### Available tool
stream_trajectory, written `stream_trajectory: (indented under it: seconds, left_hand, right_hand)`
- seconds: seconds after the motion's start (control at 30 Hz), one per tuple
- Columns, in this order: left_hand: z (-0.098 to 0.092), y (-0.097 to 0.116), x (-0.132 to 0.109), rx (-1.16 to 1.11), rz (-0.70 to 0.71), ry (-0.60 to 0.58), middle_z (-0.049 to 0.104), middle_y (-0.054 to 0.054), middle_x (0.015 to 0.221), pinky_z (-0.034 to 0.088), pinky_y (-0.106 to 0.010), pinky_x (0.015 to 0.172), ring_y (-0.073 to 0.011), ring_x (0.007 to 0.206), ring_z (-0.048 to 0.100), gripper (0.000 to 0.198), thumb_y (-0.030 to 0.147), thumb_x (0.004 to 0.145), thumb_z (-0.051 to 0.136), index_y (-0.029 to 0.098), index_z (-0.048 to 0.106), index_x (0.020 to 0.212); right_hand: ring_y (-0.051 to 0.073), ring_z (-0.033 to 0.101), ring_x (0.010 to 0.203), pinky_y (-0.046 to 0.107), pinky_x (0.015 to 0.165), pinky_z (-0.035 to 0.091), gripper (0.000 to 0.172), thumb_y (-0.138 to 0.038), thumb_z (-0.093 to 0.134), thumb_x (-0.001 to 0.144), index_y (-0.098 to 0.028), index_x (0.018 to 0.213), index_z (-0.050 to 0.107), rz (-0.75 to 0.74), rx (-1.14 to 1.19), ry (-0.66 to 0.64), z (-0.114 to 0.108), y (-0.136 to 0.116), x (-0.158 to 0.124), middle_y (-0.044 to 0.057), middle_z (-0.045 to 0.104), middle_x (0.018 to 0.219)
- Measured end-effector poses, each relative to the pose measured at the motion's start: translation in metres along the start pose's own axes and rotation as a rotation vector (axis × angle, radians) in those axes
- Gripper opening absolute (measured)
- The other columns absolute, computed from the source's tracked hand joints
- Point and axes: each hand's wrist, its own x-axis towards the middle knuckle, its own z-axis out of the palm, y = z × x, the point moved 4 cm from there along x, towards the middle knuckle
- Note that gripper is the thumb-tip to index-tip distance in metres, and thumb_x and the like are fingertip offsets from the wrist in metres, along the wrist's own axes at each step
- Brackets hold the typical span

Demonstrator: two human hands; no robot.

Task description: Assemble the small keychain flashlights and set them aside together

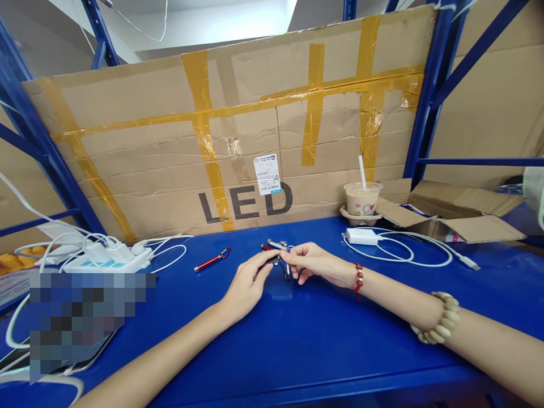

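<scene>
In the head view, my left hand [249, 286] reaches in above the blue tabletop [272, 340], its thumb and fingers closed on a slim dark metal piece [272, 261]. Opposite it, my right hand [312, 263] pinches a short silver-and-black metal stick [287, 272] that points downward. The two hands nearly meet, and fingers cover part of both pieces. Just behind them lies a small group of silver metal sticks [278, 245], a red one showing at its left. Apart on the left is a slim red stick with a carabiner clip [212, 259], like a keychain penlight.
Cables crowd a white power strip [108, 262] at left, near a blurred-out device [85, 323]. At back right stand a lidded drink cup [362, 199], a white charger [361, 236] with its cable, and an open cardboard box [463, 207]. A taped cardboard sheet [161, 175] walls the back.
</scene>
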Motion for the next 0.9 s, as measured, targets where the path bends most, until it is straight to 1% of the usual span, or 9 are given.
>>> stream_trajectory:
  seconds: [0.07,0.2,0.3,0.37,0.47,0.57,0.67,0.8,0.9]
  left_hand:
    - [0.0,-0.001,0.001,-0.044,-0.053,-0.006,0.056,-0.004,0.116,0.03,-0.031,0.099,-0.0192,0.113,0.046,0.032,0.028,0.086,0.04,0.02,0.054,0.113]
    - [0.0,-0.001,0.003,-0.14,-0.118,-0.006,0.054,-0.003,0.116,0.029,-0.03,0.099,-0.0193,0.113,0.044,0.032,0.03,0.085,0.042,0.021,0.053,0.114]
    - [0.001,-0.004,0.005,-0.226,-0.182,0.009,0.058,-0.005,0.102,0.037,-0.029,0.086,-0.02,0.102,0.047,0.034,0.033,0.083,0.045,0.02,0.054,0.113]
    - [0.002,-0.008,0.005,-0.288,-0.245,0.012,0.057,-0.005,0.084,0.04,-0.025,0.068,-0.0183,0.085,0.049,0.037,0.036,0.081,0.048,0.019,0.055,0.112]
    - [0.005,-0.015,0.004,-0.405,-0.32,-0.026,0.046,-0.001,0.068,0.027,-0.019,0.05,-0.0107,0.061,0.039,0.046,0.043,0.078,0.051,0.019,0.053,0.116]
    - [0.009,-0.017,0.003,-0.534,-0.375,-0.108,0.034,0.002,0.063,0.018,-0.019,0.047,-0.0066,0.054,0.027,0.056,0.048,0.075,0.053,0.017,0.048,0.121]
    - [0.013,-0.014,0.001,-0.622,-0.408,-0.195,0.027,0.004,0.06,0.014,-0.021,0.047,-0.006,0.052,0.021,0.062,0.05,0.071,0.056,0.014,0.047,0.12]
    - [0.014,-0.01,-0.001,-0.608,-0.393,-0.246,0.031,0.004,0.06,0.015,-0.021,0.048,-0.0062,0.053,0.025,0.05,0.05,0.071,0.056,0.013,0.052,0.104]
    - [0.014,-0.007,-0.002,-0.575,-0.346,-0.253,0.034,0.004,0.061,0.017,-0.021,0.049,-0.0061,0.053,0.026,0.039,0.05,0.073,0.055,0.015,0.047,0.09]
  right_hand:
    - [0.005,0.05,0.05,0.015,0.043,0.046,0.047,-0.056,0.065,0.059,-0.012,0.064,0.051,-0.028,-0.012,0.04,-0.001,0.0,0.002,0.0,0.052,0.06]
    - [0.005,0.051,0.051,0.016,0.043,0.047,0.047,-0.052,0.066,0.06,-0.013,0.085,0.056,-0.146,-0.065,0.108,-0.005,-0.004,0.006,0.001,0.054,0.07]
    - [0.006,0.052,0.053,0.016,0.043,0.047,0.044,-0.049,0.063,0.066,-0.013,0.089,0.059,-0.247,-0.13,0.15,-0.008,-0.007,0.007,0.002,0.056,0.072]
    - [0.006,0.052,0.053,0.016,0.044,0.046,0.041,-0.047,0.062,0.067,-0.012,0.088,0.061,-0.299,-0.16,0.157,-0.009,-0.008,0.007,0.003,0.057,0.07]
    - [0.006,0.052,0.053,0.017,0.046,0.047,0.038,-0.044,0.064,0.067,-0.011,0.087,0.064,-0.33,-0.171,0.144,-0.012,-0.009,0.007,0.003,0.059,0.069]
    - [0.006,0.053,0.055,0.018,0.048,0.047,0.036,-0.041,0.065,0.066,-0.012,0.089,0.066,-0.385,-0.178,0.094,-0.016,-0.01,0.007,0.005,0.062,0.077]
    - [0.007,0.053,0.056,0.019,0.048,0.045,0.028,-0.037,0.068,0.065,-0.014,0.081,0.068,-0.492,-0.218,0.03,-0.018,-0.013,0.007,0.004,0.06,0.08]
    - [0.01,0.055,0.063,0.022,0.054,0.044,0.015,-0.03,0.071,0.062,-0.016,0.067,0.069,-0.641,-0.337,0.027,-0.018,-0.019,0.003,0.003,0.059,0.071]
    - [0.011,0.055,0.064,0.023,0.058,0.043,0.011,-0.027,0.071,0.062,-0.016,0.064,0.068,-0.663,-0.384,0.053,-0.016,-0.021,0.001,0.003,0.059,0.069]
